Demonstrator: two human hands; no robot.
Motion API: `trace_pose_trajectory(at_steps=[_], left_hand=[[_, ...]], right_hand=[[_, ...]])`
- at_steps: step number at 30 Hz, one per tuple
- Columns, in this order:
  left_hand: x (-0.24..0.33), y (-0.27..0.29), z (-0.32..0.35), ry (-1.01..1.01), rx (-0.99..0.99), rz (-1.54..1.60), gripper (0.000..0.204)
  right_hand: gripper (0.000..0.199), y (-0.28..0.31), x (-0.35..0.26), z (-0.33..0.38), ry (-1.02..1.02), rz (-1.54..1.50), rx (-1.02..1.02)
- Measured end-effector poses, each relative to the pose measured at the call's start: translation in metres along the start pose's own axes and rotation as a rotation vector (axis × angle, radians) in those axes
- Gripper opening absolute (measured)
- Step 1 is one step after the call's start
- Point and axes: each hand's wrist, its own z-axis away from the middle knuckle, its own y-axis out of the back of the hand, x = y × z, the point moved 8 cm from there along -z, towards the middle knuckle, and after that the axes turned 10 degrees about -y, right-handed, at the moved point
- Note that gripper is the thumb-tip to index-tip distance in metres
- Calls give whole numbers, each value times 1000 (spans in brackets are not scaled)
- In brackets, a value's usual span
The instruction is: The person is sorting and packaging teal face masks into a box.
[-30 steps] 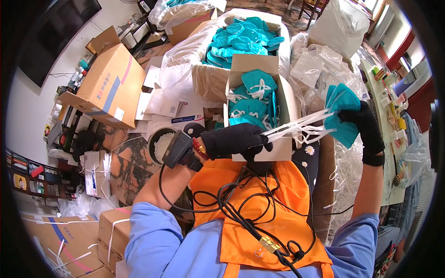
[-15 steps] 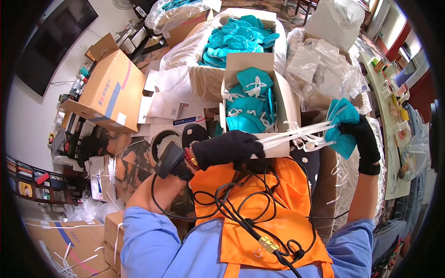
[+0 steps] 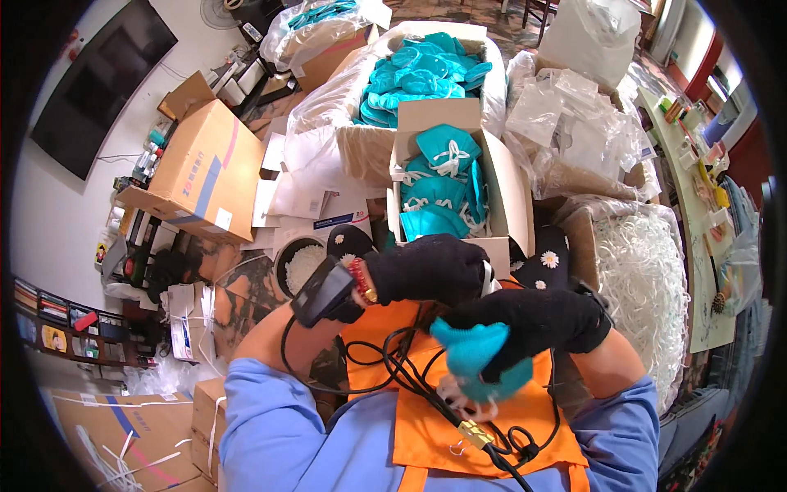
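Note:
Both of my hands wear black gloves and meet in front of my orange apron point(image 3: 525, 426). My left hand point(image 3: 430, 271) is closed, with a bit of white elastic strap point(image 3: 490, 281) showing at its fingers. Just below and to its right, my right hand point(image 3: 537, 320) is closed on teal face masks point(image 3: 484, 353), blurred by motion; how many is hidden. Pale straps point(image 3: 469, 402) dangle beneath them. Beyond my hands stands an open carton point(image 3: 504, 180) holding several teal masks point(image 3: 443, 193) with white straps.
A plastic-lined box point(image 3: 361, 152) heaped with teal masks stands farther back. At right is a box of white straps point(image 3: 643, 287); behind it lie clear plastic bags point(image 3: 574, 131). A large carton point(image 3: 209, 164) stands left. Black cables point(image 3: 410, 361) hang across my apron.
My right hand has swung from the far right in to my chest, bringing the teal masks along. The straps stretched between my hands are no longer taut. My left hand has shifted slightly right.

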Motion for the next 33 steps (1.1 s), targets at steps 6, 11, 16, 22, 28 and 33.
trace_pose_trajectory(at_steps=[6,11,16,22,28,33], left_hand=[[16,9,30,-234,347,-317,27],[13,-11,37,-516,527,-176,34],[43,-33,36,-370,266,546,16],[74,-27,65,-310,22,190,19],[20,21,135,-162,170,99,17],[-184,35,270,397,396,-389,22]], right_hand=[[68,31,55,19,-151,-271,473],[64,14,76,32,-64,-832,971],[89,-15,94,54,-69,-1235,710],[89,-29,6,61,-507,-950,342],[65,55,6,147,-99,-487,851],[50,118,51,208,-8,-483,1421]])
